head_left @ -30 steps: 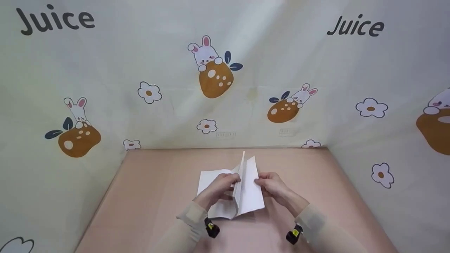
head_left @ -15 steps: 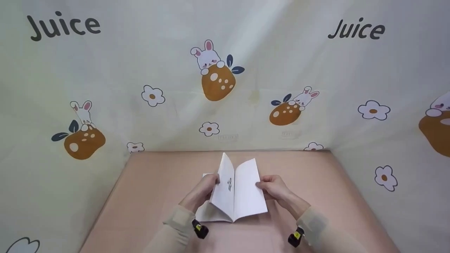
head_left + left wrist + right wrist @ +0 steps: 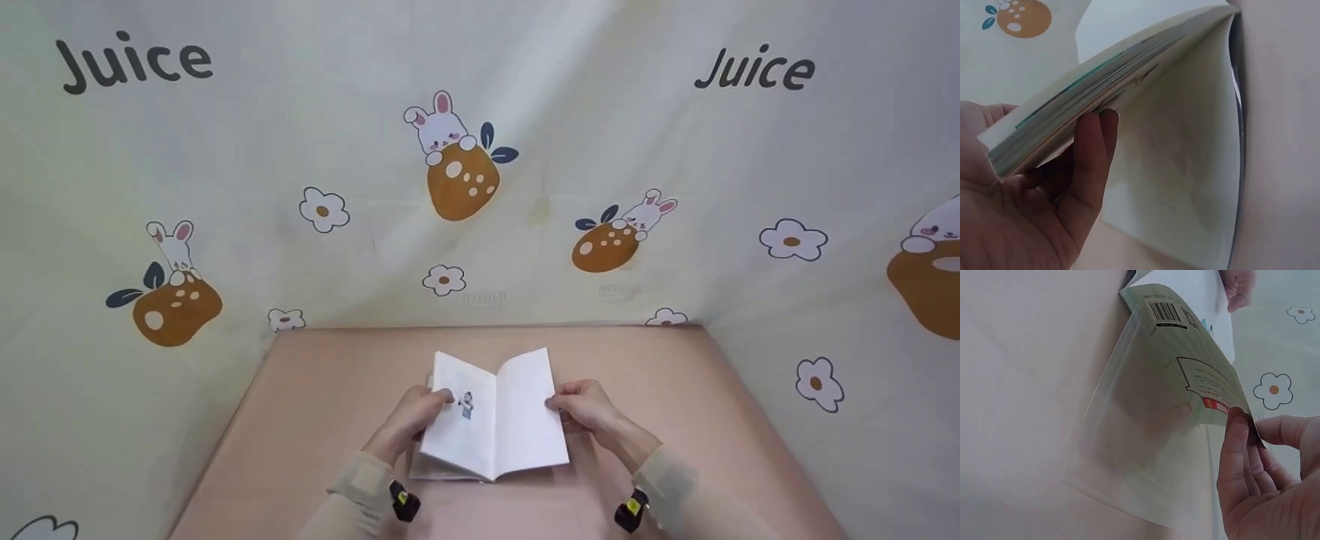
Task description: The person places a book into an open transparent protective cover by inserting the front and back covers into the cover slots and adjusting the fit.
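Left grip [image 3: 410,418]: I pinch pages [image 3: 474,433].
Right grip [image 3: 598,415]: I pinch cover [image 3: 1199,349].
Pages: could flip over if I loosen.

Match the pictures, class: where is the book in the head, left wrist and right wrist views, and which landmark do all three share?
Head: the book is held open below centre, between the left hand and right hand.
Left wrist: it slants from the left hand to the upper right.
Right wrist: it runs from top centre to the right hand, lower right.
Shared landmark: the pink tabletop.
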The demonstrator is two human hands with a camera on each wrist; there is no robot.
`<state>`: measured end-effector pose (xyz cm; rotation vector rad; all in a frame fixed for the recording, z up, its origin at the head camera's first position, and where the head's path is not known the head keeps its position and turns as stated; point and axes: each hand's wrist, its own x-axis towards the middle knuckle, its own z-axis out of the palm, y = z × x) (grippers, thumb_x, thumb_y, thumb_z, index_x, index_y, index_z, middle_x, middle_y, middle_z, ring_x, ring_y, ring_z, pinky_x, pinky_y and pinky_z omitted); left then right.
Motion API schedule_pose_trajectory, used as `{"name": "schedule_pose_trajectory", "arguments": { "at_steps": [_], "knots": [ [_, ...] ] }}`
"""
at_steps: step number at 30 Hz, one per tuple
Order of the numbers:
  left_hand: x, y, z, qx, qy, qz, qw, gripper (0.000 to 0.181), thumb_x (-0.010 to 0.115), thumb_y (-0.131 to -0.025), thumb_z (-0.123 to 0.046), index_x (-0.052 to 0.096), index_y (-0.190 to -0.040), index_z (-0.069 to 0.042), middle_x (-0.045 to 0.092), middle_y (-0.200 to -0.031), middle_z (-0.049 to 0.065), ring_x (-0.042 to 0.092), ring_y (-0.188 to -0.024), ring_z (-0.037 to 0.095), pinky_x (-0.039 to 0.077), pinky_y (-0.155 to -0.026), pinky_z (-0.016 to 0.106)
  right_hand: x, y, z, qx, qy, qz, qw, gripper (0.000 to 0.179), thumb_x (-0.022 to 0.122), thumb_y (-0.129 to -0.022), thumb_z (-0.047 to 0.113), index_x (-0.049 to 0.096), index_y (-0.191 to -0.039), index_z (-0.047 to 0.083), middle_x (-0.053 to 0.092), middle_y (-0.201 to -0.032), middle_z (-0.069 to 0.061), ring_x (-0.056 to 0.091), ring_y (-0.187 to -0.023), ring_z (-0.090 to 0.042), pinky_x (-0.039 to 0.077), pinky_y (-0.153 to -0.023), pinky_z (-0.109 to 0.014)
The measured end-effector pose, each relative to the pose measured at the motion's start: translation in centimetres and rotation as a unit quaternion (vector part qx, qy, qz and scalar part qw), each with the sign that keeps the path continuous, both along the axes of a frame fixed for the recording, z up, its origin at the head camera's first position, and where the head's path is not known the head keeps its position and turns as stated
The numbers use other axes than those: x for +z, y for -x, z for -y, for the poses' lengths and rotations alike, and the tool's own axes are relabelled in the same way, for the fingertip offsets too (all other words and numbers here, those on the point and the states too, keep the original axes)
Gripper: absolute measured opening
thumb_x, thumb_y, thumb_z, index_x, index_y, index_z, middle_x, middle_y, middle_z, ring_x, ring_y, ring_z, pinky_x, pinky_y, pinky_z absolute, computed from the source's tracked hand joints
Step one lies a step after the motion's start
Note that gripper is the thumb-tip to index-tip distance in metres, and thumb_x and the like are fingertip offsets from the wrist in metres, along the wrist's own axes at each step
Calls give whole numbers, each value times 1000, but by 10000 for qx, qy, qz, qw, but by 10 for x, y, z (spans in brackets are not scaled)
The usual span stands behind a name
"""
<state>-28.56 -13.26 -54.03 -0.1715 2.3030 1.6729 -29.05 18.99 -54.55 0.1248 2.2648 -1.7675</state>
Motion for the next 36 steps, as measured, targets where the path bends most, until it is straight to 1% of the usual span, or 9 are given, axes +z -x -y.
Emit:
{"name": "schedule_pose_trajectory", "arguments": {
  "at_steps": [4,8,16,20,22,26,30,34,36],
  "knots": [
    [-10,-6,9,250,553,-71,9981,43,64,-101,-28,70,-123,9,79,-103,17,78,-84,22,69,-73,33,-2,-3,3,66,129,82,9999,11,76,-96,9,81,-99,0,84,-86,-3,82,-78,-14,70,-72,-31],
    [-16,-11,17,419,1183,-346,9915,42,69,-98,-25,72,-119,11,75,-101,17,73,-86,24,65,-72,32,-4,-2,6,158,175,24,9997,14,75,-97,10,82,-101,-1,85,-87,-5,84,-80,-15,71,-75,-32],
    [-25,-16,21,256,2067,-753,9752,27,73,-92,-21,72,-99,5,70,-87,12,66,-77,23,55,-63,29,-7,-3,9,92,135,76,9998,12,75,-96,10,82,-96,1,85,-86,-5,83,-78,-15,70,-71,-29],
    [-27,-18,19,236,2544,-720,9641,24,75,-93,-19,71,-102,3,68,-86,11,65,-77,24,54,-65,31,-9,-6,9,94,116,117,9998,13,74,-97,11,82,-100,0,84,-84,-5,82,-76,-15,69,-70,-29],
    [-28,-19,17,219,2824,-702,9565,26,76,-93,-19,71,-105,4,68,-86,12,65,-77,25,54,-66,33,-9,-8,8,113,115,138,9998,13,74,-98,11,81,-101,1,84,-84,-4,82,-75,-14,69,-69,-30],
    [-28,-18,12,109,3453,-982,9333,27,78,-92,-18,73,-107,4,72,-87,13,66,-75,24,57,-67,38,-9,-8,8,163,159,163,9996,12,74,-99,12,80,-100,2,84,-82,-3,81,-73,-13,68,-66,-28],
    [-23,-18,2,95,3938,-1452,9076,19,78,-91,-16,75,-95,2,71,-79,11,64,-69,23,58,-63,40,-5,-7,9,177,184,149,9996,13,74,-99,14,81,-99,4,84,-83,-3,81,-71,-12,68,-66,-27],
    [-14,-17,-16,226,4037,-1978,8930,26,80,-92,-22,69,-78,-4,64,-69,7,58,-62,21,54,-57,39,3,-6,13,158,207,124,9996,14,75,-100,17,81,-96,5,85,-81,-4,81,-69,-12,68,-65,-27],
    [-9,-15,-26,250,3929,-2181,8930,30,80,-93,-26,66,-75,-6,64,-68,7,57,-61,21,53,-57,40,7,-5,15,138,226,126,9996,14,76,-100,18,80,-95,5,84,-80,-5,81,-69,-12,68,-64,-27]
  ]
}}
